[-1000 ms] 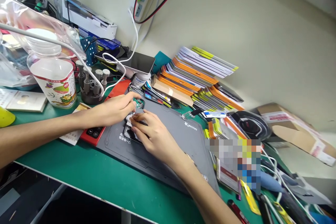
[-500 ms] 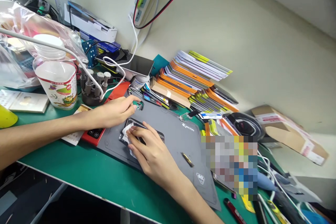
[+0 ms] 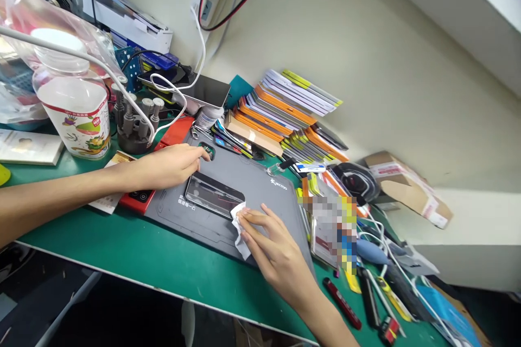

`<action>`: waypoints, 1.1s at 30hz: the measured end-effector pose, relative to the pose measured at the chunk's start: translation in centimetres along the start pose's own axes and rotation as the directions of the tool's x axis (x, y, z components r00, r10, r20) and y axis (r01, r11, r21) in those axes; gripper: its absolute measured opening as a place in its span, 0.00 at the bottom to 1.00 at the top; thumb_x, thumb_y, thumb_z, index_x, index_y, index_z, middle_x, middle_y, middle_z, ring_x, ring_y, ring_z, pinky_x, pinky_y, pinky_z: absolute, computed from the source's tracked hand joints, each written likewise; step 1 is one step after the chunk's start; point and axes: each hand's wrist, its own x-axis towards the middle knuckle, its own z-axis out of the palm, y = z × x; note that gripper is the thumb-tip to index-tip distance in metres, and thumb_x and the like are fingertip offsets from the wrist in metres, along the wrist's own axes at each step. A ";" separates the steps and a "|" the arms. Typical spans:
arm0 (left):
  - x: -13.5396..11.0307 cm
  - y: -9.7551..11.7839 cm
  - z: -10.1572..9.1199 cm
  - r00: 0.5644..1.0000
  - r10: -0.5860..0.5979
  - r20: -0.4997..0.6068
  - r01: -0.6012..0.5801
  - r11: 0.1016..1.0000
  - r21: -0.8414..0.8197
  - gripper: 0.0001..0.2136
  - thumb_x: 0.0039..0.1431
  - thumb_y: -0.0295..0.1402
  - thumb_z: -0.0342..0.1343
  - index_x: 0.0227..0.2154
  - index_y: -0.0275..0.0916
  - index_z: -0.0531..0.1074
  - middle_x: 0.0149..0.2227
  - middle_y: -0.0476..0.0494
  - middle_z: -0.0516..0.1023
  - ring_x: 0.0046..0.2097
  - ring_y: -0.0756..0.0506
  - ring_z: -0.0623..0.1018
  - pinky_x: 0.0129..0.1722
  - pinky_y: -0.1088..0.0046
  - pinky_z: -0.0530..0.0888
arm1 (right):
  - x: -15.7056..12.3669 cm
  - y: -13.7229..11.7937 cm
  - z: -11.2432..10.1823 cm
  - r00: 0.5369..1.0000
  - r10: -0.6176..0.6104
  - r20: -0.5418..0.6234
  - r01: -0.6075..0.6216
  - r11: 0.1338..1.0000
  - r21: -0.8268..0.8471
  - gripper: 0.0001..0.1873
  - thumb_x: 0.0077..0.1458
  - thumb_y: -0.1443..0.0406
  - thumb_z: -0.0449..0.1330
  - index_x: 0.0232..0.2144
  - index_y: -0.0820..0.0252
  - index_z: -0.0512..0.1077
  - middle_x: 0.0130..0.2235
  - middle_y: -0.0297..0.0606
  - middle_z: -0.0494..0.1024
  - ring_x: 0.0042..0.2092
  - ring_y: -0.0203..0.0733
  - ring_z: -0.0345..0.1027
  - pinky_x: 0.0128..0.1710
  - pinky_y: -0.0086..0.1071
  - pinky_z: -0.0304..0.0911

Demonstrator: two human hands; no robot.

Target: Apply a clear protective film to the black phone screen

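A black smartphone [image 3: 214, 195] lies on the grey work mat [image 3: 248, 168], its glossy face upward. My right hand [image 3: 274, 249] pinches a crumpled white tissue [image 3: 241, 230] between thumb and fingers. That tissue touches the phone's right end and hangs down onto the mat. Over the phone's upper left corner rests my left hand [image 3: 177, 165], its index finger stretched out and the others partly bent. I see nothing held in it. Its fingertips are beside a small dark cutout [image 3: 207, 150] in the mat.
Left of the mat are a red device [image 3: 138, 203], a plastic jar [image 3: 75, 114] and a tool holder [image 3: 136, 135]. Flat orange and grey boxes [image 3: 280, 114] stand behind. On the right lie a dark red pen-like tool [image 3: 342, 303], cables and a cardboard box [image 3: 407, 181].
My right hand has slid the tissue from the phone's left part to its right end, uncovering the screen. My left hand stays near the upper left corner. The view has shifted slightly.
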 end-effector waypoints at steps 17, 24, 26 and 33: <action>0.4 -0.8 0.1 1.000 0.008 -0.009 -0.008 0.999 0.051 0.18 0.71 0.29 0.41 0.57 0.40 0.70 0.47 0.44 0.83 0.52 0.44 0.80 0.55 0.70 0.72 | 6.8 -4.1 3.7 0.994 -0.113 -0.013 0.113 0.993 0.035 0.17 0.72 0.67 0.53 0.56 0.59 0.76 0.51 0.46 0.81 0.57 0.47 0.76 0.71 0.56 0.61; -0.1 1.1 -1.0 1.000 -0.024 -0.003 0.024 0.999 0.047 0.20 0.69 0.27 0.41 0.58 0.38 0.71 0.47 0.43 0.83 0.51 0.44 0.81 0.53 0.69 0.74 | 9.8 -2.4 4.6 0.995 -0.081 -0.052 0.081 0.997 -0.004 0.16 0.72 0.66 0.52 0.51 0.62 0.79 0.49 0.46 0.82 0.53 0.48 0.78 0.72 0.61 0.57; -0.2 1.1 -1.0 1.000 -0.020 -0.005 0.020 0.999 0.050 0.20 0.69 0.27 0.42 0.59 0.38 0.71 0.48 0.42 0.83 0.52 0.43 0.80 0.54 0.68 0.73 | 9.4 -2.2 4.5 0.994 -0.091 -0.055 0.090 0.996 -0.006 0.16 0.73 0.66 0.52 0.51 0.60 0.79 0.49 0.45 0.82 0.54 0.48 0.78 0.71 0.60 0.58; -0.4 0.7 -0.4 1.000 0.006 -0.013 -0.005 0.998 0.059 0.19 0.70 0.25 0.41 0.57 0.36 0.72 0.47 0.41 0.83 0.53 0.43 0.80 0.55 0.68 0.73 | 7.1 -3.0 4.3 0.989 -0.134 -0.067 0.135 0.991 0.003 0.16 0.72 0.67 0.53 0.55 0.58 0.77 0.49 0.43 0.83 0.55 0.47 0.77 0.70 0.58 0.61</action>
